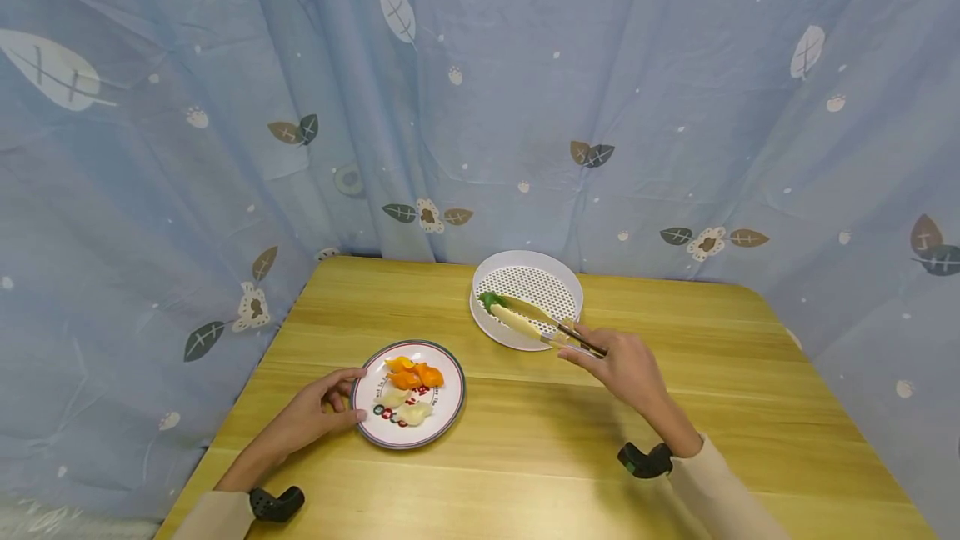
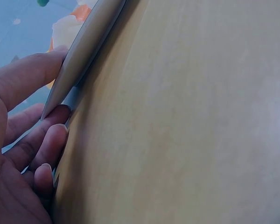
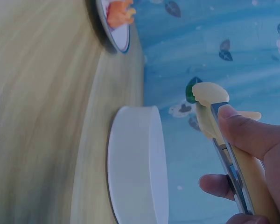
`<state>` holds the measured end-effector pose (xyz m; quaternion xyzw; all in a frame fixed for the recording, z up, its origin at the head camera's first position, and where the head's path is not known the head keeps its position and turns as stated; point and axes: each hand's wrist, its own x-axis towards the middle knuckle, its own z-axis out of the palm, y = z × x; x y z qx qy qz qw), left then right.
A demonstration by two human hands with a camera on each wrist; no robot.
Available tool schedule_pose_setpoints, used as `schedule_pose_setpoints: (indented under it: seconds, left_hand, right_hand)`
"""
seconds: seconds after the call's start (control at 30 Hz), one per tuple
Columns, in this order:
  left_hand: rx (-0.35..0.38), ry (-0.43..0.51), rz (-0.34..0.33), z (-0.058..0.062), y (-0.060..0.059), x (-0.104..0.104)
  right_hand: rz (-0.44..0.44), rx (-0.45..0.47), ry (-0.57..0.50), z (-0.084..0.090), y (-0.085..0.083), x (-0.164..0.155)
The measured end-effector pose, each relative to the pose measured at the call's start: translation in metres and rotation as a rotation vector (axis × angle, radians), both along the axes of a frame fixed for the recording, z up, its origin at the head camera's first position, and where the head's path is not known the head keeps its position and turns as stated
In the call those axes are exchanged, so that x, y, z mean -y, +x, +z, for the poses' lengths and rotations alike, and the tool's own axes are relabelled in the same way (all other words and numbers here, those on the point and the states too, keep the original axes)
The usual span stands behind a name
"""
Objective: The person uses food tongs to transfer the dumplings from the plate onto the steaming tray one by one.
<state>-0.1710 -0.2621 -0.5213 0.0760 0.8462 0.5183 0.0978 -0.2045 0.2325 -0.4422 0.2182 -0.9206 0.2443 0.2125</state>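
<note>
Head-view evidence shows the right hand (image 1: 626,367) closed round a pair of metal tongs with yellowish tips (image 1: 551,325), and a pale dumpling-shaped piece of food (image 1: 514,321) is pinched between those tips, just over the near rim of the round white perforated strainer basket (image 1: 558,269). A green piece (image 1: 491,300) is seen touching the far end of the pale one. The left hand (image 1: 318,411) is kept at the near-left edge of the round patterned plate (image 1: 450,400), thumb and fingers curled against its rim; on it lie orange pieces (image 1: 414,374) and two pale ones (image 1: 403,407).

A slip is judged the main risk: the pale piece is held only at the tips and looks smooth, so a slackened squeeze or a jolt could drop it onto the wooden table (image 1: 675,457). Too hard a squeeze could tear it. The plate could be tipped if the rim is pressed down.

Whether the green piece is attached or merely behind cannot be told. From the left wrist only blurred fingers and the plate's edge are made out; the basket's inside is hidden in the right-wrist view.
</note>
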Motion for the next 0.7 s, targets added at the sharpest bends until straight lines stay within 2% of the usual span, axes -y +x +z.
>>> schedule_pose_setpoints:
  seconds: [0.37,0.7]
  left_hand:
    - [-0.008,0.007,-0.009,-0.001,0.000,0.000]
    - [-0.013,-0.027,-0.029,-0.001,-0.003,0.002]
  right_hand:
    - [-0.090,0.074,-0.022,-0.008,-0.035,-0.020]
    - [-0.202,0.134,0.038,-0.019,-0.065,-0.035]
